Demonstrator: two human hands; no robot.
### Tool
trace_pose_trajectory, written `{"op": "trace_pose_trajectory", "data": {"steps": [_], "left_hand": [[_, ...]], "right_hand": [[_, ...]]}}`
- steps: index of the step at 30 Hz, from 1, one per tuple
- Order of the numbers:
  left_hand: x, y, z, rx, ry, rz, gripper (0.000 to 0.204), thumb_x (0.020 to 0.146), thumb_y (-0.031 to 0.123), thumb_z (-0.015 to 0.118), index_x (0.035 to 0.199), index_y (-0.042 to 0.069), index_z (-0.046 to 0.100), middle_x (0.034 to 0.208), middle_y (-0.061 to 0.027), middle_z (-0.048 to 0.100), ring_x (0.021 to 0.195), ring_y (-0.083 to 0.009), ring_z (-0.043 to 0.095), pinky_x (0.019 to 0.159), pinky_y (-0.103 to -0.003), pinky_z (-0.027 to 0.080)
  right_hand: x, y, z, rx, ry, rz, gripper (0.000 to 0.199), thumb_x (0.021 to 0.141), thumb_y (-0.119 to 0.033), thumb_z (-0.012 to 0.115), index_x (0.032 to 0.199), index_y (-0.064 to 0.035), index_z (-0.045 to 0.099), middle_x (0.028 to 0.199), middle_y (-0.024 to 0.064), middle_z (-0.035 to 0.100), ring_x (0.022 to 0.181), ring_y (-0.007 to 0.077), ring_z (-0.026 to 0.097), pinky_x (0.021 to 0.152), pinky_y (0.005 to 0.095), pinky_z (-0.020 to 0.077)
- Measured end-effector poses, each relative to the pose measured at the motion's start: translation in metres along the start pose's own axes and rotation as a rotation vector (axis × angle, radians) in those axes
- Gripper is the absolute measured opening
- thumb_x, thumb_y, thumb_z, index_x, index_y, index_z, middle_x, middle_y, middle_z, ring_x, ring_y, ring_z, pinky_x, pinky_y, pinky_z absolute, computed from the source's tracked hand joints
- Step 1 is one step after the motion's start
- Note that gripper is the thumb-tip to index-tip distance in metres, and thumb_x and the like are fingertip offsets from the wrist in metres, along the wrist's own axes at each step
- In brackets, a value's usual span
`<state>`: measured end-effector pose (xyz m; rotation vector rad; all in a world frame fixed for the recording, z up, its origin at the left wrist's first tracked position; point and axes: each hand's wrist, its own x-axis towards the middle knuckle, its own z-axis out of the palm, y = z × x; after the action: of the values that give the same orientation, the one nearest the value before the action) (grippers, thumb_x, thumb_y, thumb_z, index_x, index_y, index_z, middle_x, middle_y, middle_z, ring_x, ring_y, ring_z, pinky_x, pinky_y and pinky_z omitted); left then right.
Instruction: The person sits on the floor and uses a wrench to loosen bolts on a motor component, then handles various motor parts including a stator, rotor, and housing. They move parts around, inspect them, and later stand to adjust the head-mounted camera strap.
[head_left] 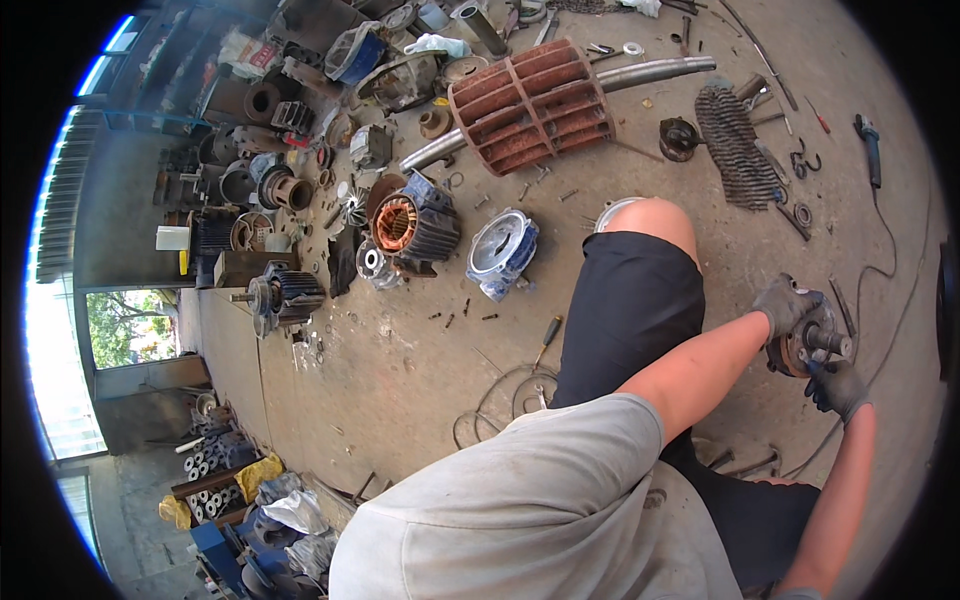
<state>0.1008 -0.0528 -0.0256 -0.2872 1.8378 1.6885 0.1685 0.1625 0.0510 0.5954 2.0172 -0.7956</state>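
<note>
Head view: two-handed hold, uneven support

Concrete floor (380, 400) stretches beneath everything. A rusty ribbed drum (530, 108) lies just past twelve o'clock, a blue-grey motor housing (437, 222) near eleven, a corded tool (873, 155) at two. Between three and four o'clock is a round metal part (797, 352) with a stub shaft. The gloved left hand (785, 304) fills its grip with the upper rim; the gloved right hand (838, 388) meets the lower edge, its grip's tightness impossible to tell. Uneven support could let the part tip and pinch fingers; the nearby cord (893, 240) might snag.
</note>
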Motion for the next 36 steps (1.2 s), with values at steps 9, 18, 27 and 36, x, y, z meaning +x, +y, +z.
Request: {"op": "trace_pose_trajectory", "data": {"steps": [9, 18, 27, 36], "left_hand": [[0.035, -0.028, 0.012, 0.936, -0.052, 0.602, 0.044, 0.105, 0.043, 0.053, 0.137, 0.018, 0.069, 0.130, -0.0137, 0.074, 0.120, -0.0350, 0.070, 0.101, -0.046, 0.056], [0.037, -0.029, 0.012, 0.069, -0.017, 0.106, 0.066, 0.093, 0.053, 0.080, 0.118, -0.007, 0.072, 0.109, -0.0185, 0.078, 0.094, -0.0246, 0.074, 0.084, -0.040, 0.059], [0.031, -0.019, 0.013, -0.065, 0.041, 0.050, 0.061, 0.089, 0.046, 0.087, 0.111, -0.009, 0.073, 0.104, -0.0161, 0.078, 0.089, -0.0209, 0.072, 0.081, -0.036, 0.058], [0.010, 0.004, 0.009, 0.023, 0.040, 0.051, 0.059, 0.089, 0.049, 0.085, 0.102, -0.008, 0.079, 0.100, -0.0193, 0.081, 0.088, -0.0244, 0.075, 0.081, -0.037, 0.059]], "right_hand": [[-0.015, 0.016, 0.028, -0.056, 0.052, -0.073, 0.064, 0.110, -0.057, 0.055, 0.081, -0.0035, 0.075, 0.067, 0.0070, 0.069, 0.054, 0.0158, 0.064, 0.053, 0.0329, 0.0516], [-0.034, 0.004, 0.065, 0.229, 0.050, 0.051, 0.068, 0.110, -0.061, 0.052, 0.082, -0.0031, 0.074, 0.069, 0.0048, 0.068, 0.061, 0.0160, 0.066, 0.059, 0.0311, 0.0554], [-0.018, 0.014, 0.102, 0.948, 0.076, 0.054, 0.049, 0.108, -0.051, 0.063, 0.087, -0.0073, 0.070, 0.063, -0.0041, 0.046, 0.051, 0.0117, 0.043, 0.048, 0.0296, 0.0367], [-0.010, 0.012, 0.132, 1.171, 0.265, 0.117, 0.043, 0.105, -0.047, 0.069, 0.080, -0.0105, 0.067, 0.061, -0.0055, 0.044, 0.046, 0.0103, 0.036, 0.043, 0.0311, 0.0305]]}}
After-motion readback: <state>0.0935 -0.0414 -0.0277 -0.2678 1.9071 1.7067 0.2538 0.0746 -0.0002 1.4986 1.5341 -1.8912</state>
